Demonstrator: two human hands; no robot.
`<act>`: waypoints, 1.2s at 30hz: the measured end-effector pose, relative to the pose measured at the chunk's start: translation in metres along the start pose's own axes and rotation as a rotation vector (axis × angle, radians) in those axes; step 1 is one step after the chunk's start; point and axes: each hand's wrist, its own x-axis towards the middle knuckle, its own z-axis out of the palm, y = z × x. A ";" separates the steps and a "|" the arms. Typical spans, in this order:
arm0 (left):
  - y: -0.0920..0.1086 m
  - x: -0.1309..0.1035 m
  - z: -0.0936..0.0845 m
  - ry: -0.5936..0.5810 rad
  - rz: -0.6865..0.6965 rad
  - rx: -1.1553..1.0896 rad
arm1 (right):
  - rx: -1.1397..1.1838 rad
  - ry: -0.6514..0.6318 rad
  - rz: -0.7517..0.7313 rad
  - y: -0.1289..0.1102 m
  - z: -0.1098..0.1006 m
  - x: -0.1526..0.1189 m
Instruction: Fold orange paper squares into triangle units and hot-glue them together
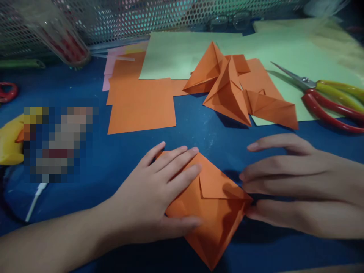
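Blue table [110, 159]: left hand [155, 189], fingers spread, pressing paper [217, 212].
Right hand [308, 180] touching right corner, pinch unclear; slipping could skew folds.

A blue-topped table [184, 132] serves as a papercraft workspace, though whether in a home or a classroom cannot be told.
Folded orange paper [217, 216] in the foreground, finished-looking folded pieces [231, 96], loose orange sheets [142, 108], pale green sheets [184, 57] and red-and-yellow-handled scissors [307, 83] mark the craft; a perforated mesh panel [127, 19] backs the table, and a white cable [35, 197] lies at left.
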 end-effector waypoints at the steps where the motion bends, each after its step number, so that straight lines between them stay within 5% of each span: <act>1: 0.000 0.000 0.001 0.039 -0.001 0.021 | -0.055 0.027 -0.056 -0.005 -0.001 0.001; 4: 0.002 0.000 0.000 0.143 -0.038 0.109 | -0.208 0.116 -0.107 -0.020 -0.002 0.007; 8: 0.004 0.003 -0.005 0.160 -0.112 0.220 | -0.293 0.207 0.013 -0.037 0.008 0.010; 13: -0.004 0.003 -0.004 0.174 -0.124 0.139 | -0.165 0.198 0.124 -0.049 0.034 0.013; 17: -0.012 0.003 -0.005 0.123 -0.053 0.021 | -0.043 0.173 0.128 -0.046 0.039 0.019; 25: -0.022 0.018 -0.028 -0.057 0.111 -0.099 | -0.086 0.010 -0.069 -0.012 0.013 0.018; 32: -0.020 0.017 -0.032 -0.088 0.065 -0.291 | -0.125 0.067 -0.047 -0.041 0.033 0.012; 36: -0.015 0.020 -0.042 -0.179 -0.012 -0.463 | -0.182 0.182 0.000 -0.036 0.029 0.015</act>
